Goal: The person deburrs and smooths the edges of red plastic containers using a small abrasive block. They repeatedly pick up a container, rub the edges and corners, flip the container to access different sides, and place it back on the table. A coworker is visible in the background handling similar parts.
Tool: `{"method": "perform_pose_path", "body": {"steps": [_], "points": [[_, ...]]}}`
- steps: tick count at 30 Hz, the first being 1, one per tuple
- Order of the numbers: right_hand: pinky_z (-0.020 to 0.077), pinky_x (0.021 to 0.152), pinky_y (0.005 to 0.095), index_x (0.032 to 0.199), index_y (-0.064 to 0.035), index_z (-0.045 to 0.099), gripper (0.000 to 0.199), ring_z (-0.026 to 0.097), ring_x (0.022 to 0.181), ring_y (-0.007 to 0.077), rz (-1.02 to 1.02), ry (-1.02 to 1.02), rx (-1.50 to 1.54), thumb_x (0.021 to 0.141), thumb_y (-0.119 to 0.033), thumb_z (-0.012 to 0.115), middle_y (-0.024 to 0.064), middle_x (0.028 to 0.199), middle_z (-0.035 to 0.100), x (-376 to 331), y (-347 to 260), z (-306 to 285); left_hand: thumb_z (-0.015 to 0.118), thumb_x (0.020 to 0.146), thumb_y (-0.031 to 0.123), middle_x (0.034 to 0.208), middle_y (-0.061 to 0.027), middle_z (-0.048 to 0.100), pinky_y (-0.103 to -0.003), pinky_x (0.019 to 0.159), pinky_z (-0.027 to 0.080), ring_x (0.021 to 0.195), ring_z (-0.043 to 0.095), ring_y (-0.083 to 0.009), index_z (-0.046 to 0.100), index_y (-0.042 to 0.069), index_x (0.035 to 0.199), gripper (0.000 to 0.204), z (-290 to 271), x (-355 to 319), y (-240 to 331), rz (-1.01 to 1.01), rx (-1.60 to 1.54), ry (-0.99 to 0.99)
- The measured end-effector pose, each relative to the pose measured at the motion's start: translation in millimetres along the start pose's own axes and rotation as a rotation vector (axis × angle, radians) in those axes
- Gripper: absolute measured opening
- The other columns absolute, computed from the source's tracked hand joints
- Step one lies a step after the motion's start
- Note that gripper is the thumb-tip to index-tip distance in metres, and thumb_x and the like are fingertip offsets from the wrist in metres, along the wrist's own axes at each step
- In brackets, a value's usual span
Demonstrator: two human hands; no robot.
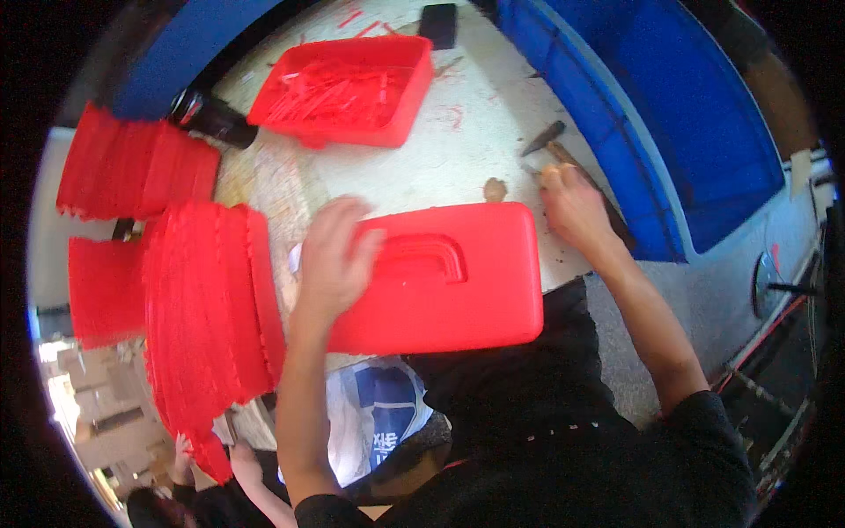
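Note:
A closed red plastic case point(458, 282) with a moulded handle lies flat on the worn pale worktable point(475, 132) right in front of me. My left hand point(333, 260) rests on its left end, fingers spread over the lid. My right hand point(572, 207) sits just past the case's far right corner, closed around a thin tool with a wooden handle point(563, 157); I cannot make out the tool's tip. A dark-headed hammer point(544, 138) lies just beyond that hand.
An open red tray point(348, 92) of thin red strips stands at the back. Stacks of red plastic lids point(207, 308) line the left side. A dark can point(211, 116) lies near them. A blue bin point(669, 114) bounds the right. Another person's hands point(198, 458) show at lower left.

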State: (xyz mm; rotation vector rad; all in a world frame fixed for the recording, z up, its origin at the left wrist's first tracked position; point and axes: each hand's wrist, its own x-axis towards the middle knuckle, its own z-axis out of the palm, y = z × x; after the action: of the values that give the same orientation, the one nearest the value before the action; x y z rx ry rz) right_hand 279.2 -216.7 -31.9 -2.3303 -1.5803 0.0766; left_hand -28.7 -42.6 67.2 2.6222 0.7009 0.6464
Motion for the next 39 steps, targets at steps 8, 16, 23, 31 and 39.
{"method": "perform_pose_path", "body": {"steps": [8,16,23,31,39], "points": [[0.0475,0.061,0.0255,0.109,-0.0058,0.055,0.013,0.060,0.069,0.0120,0.500,-0.216,1.352,0.096,-0.008,0.057,0.0059,0.086,0.061,-127,-18,-54,0.040,0.100,0.056,0.101,-0.0307,0.068,-0.053,0.091,0.048,0.101,0.065,-0.0472,0.071,0.001,0.107,0.064,36,39,8,-0.522,0.304,-0.438],[0.0469,0.064,0.0297,0.110,-0.0018,0.047,0.011,0.056,0.068,0.0158,0.289,-0.105,1.249,0.099,-0.004,0.050,0.0098,0.079,0.059,-124,-60,1,0.047,0.102,0.051,0.114,-0.0201,0.070,-0.041,0.097,0.048,0.109,0.065,-0.0283,0.064,-0.006,0.122,0.063,46,-44,26,-1.005,-0.546,-0.105],[0.0485,0.066,0.0337,0.117,-0.0004,0.048,0.019,0.059,0.071,0.0195,0.154,0.021,1.079,0.098,-0.002,0.050,0.0157,0.079,0.060,-100,-78,8,0.047,0.104,0.046,0.136,-0.0132,0.061,-0.038,0.107,0.044,0.121,0.060,-0.0239,0.053,0.000,0.138,0.057,42,-102,10,-1.113,-1.174,0.162],[0.0511,0.072,0.0370,0.101,0.0006,0.062,0.010,0.065,0.082,0.0288,0.016,-0.140,0.941,0.095,-0.007,0.060,0.0154,0.089,0.063,-100,-79,-68,0.048,0.105,0.036,0.136,-0.0141,0.061,-0.044,0.105,0.048,0.121,0.061,-0.0270,0.052,0.003,0.140,0.048,8,-124,89,-1.004,-1.614,0.460],[0.0521,0.056,0.0472,0.087,-0.0025,0.054,0.016,0.065,0.065,0.0405,-0.156,-0.392,0.630,0.096,-0.013,0.060,0.0204,0.073,0.064,-93,-106,-104,0.045,0.107,0.031,0.139,-0.0131,0.057,-0.042,0.106,0.048,0.123,0.060,-0.0251,0.047,0.002,0.143,0.046,-3,-101,136,-0.905,-1.619,0.493]]}}
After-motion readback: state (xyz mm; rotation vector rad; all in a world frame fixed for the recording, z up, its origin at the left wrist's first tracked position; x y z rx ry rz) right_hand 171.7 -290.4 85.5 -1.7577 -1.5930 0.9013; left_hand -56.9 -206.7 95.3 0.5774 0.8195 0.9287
